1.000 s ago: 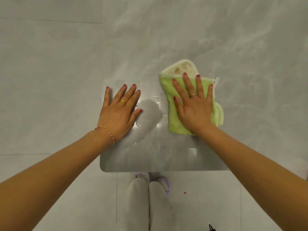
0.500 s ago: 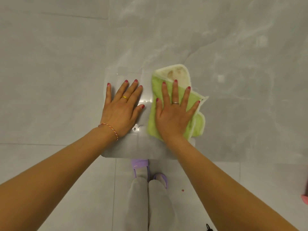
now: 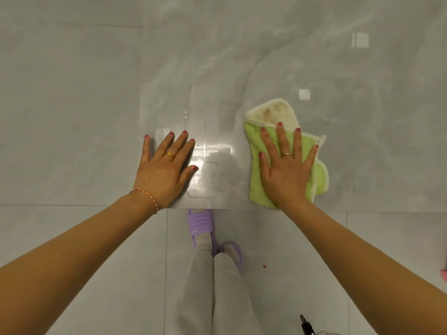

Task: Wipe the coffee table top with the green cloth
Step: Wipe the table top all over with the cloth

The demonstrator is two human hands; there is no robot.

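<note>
The coffee table top (image 3: 217,122) is a glossy, see-through pane over the grey marble floor. The green cloth (image 3: 256,184), with a cream, stained flap at its far end, lies flat on the pane's right part. My right hand (image 3: 285,170) presses flat on the cloth with fingers spread and straight. On the pane's left part my left hand (image 3: 167,170) rests flat on the bare surface, fingers straight, holding nothing. A wet shine shows between the two hands.
The table's near edge (image 3: 217,208) runs just below my wrists. Under it stand my legs in grey trousers (image 3: 212,286) and purple slippers (image 3: 200,223). A black item (image 3: 306,325) lies on the floor at bottom right, a pink object (image 3: 443,275) at the right edge.
My right hand has slid the cloth back to the right, away from the left hand, after moving left half a second ago. The left hand stays pressed in place.
</note>
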